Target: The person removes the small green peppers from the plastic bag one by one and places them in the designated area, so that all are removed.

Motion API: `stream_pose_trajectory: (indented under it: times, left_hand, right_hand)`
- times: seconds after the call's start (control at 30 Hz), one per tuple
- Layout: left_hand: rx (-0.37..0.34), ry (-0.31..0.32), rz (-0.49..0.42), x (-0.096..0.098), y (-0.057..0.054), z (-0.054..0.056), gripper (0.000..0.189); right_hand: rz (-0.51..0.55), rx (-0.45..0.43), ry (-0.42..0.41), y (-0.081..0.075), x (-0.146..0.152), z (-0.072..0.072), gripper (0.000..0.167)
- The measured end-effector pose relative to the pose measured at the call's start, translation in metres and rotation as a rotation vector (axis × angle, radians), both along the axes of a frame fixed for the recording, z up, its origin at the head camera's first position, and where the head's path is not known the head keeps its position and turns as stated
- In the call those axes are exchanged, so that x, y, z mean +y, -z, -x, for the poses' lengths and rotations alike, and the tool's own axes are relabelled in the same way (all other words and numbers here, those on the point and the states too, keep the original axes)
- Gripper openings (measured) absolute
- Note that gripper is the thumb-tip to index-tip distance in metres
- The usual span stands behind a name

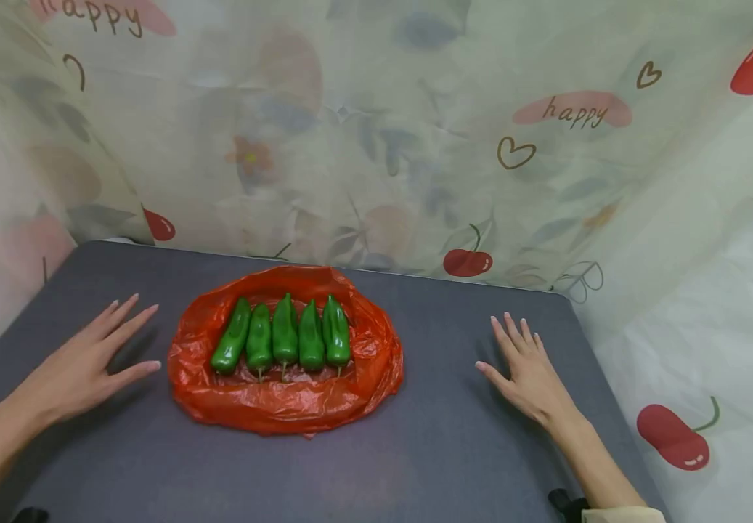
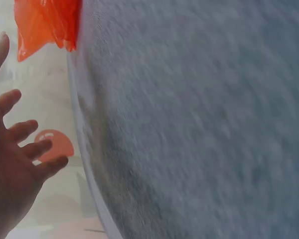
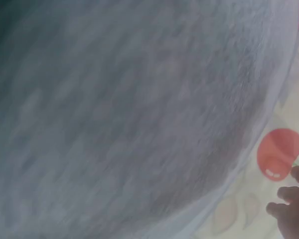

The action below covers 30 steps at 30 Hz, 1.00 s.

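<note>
Several green peppers point(image 1: 285, 335) lie side by side in a row on a red plastic bag point(image 1: 252, 414), which is spread out with its edges bunched up around them. To the left of the bag is my left hand point(image 1: 88, 367), fingers spread and holding nothing, its thumb tip close to the bag's edge. My right hand point(image 1: 529, 374) is well to the right of the bag, with straight, spread fingers and nothing in its grasp. In the left wrist view, part of the red bag point(image 2: 50, 22) shows above the fingers of my left hand point(image 2: 20, 169).
A dark grey table point(image 1: 324, 479) carries the bag. Behind it hangs a pale curtain point(image 1: 376, 145) printed with fruit, hearts and lettering, and the same cloth continues along both sides. A black strap point(image 1: 568, 505) shows at the right wrist, near a light sleeve point(image 1: 621, 515).
</note>
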State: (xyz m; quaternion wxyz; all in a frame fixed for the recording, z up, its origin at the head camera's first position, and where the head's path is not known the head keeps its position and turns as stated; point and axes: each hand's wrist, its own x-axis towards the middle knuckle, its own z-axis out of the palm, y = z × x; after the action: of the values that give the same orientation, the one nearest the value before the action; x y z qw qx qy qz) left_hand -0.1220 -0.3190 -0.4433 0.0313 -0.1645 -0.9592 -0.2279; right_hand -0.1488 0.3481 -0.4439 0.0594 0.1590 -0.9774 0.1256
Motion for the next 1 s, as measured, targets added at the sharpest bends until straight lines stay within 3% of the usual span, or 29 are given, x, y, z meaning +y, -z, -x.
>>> stream_pose_trajectory:
  times: [0.33,0.53,1.0]
  left_hand:
    - [-0.079,0.008,-0.087,0.017,-0.008,0.004,0.088]
    - [-0.074,0.006,-0.129,0.026,-0.010,0.005,0.088]
    - [-0.004,0.070,-0.194,0.039,-0.009,0.010,0.082]
  right_hand:
    - [0.123,0.051,-0.077,-0.007,-0.030,0.004,0.078]
    - [0.171,0.102,-0.158,-0.011,-0.047,0.007,0.073]
    - [0.272,0.089,-0.252,-0.020,-0.093,0.017,0.074]
